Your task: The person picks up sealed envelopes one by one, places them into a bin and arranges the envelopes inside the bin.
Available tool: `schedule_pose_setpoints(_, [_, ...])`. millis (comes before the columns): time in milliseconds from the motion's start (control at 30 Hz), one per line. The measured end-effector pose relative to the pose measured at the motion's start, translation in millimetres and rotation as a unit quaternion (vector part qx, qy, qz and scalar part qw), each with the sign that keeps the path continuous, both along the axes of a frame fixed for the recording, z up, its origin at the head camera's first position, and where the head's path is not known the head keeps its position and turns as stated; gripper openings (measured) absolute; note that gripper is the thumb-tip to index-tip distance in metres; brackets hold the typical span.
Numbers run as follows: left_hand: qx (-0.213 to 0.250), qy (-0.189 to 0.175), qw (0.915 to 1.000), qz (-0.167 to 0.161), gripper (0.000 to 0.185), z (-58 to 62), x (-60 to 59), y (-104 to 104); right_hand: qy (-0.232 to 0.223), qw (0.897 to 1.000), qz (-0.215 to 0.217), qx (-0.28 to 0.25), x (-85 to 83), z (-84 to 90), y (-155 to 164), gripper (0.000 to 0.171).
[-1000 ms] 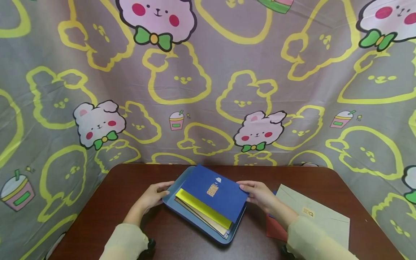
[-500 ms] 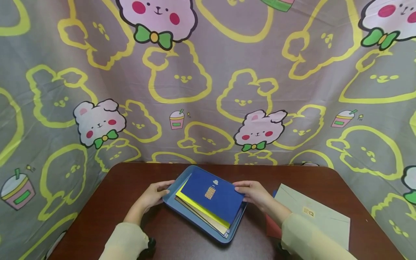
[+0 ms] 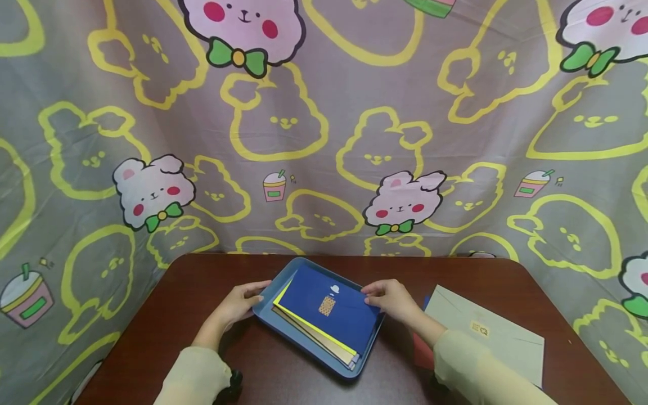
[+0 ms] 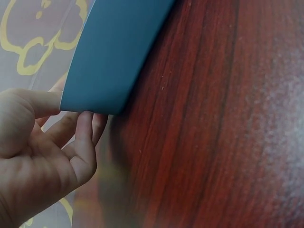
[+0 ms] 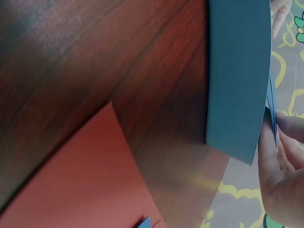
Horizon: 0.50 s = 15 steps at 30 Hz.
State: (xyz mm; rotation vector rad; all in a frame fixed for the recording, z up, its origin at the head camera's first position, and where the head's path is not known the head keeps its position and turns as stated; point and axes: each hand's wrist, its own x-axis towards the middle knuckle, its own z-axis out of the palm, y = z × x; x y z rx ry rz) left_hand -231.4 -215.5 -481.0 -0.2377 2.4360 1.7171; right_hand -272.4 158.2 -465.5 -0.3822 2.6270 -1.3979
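A blue-grey tray (image 3: 293, 336) sits on the table with a stack of flat paper pieces inside it. On top lies a blue envelope (image 3: 349, 323) with a small hat print and a patterned label; a yellow envelope (image 3: 281, 300) and tan paper show beneath. My left hand (image 3: 235, 304) grips the tray's left corner, its thumb at the rim and fingers curled below in the left wrist view. My right hand (image 3: 392, 298) pinches the right edge of the blue envelope between thumb and fingers, right at the tray wall (image 5: 240, 80) in the right wrist view.
To the right lies a pale grey-green envelope (image 3: 501, 332) with a small gold label. A red envelope (image 5: 90, 175) and a bit of blue show under it. The brown wooden table (image 3: 202, 275) ends at a patterned curtain (image 3: 324, 140).
My right hand has moved the blue envelope left and toward me, down into the tray, covering more of the yellow one. My left hand stays on the tray corner.
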Motion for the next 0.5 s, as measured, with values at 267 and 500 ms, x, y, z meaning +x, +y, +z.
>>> schedule_pose_setpoints(267, [-0.009,-0.005,0.9999,0.0,0.043,2.6,-0.6,1,0.042,0.999,0.003,0.031,-0.8,6.5,8,0.012])
schedule_pose_setpoints(500, [-0.01,-0.005,0.9999,0.004,0.043,0.1,-0.5,1,0.049,0.998,0.012,0.034,-0.6,13.7,17,0.013])
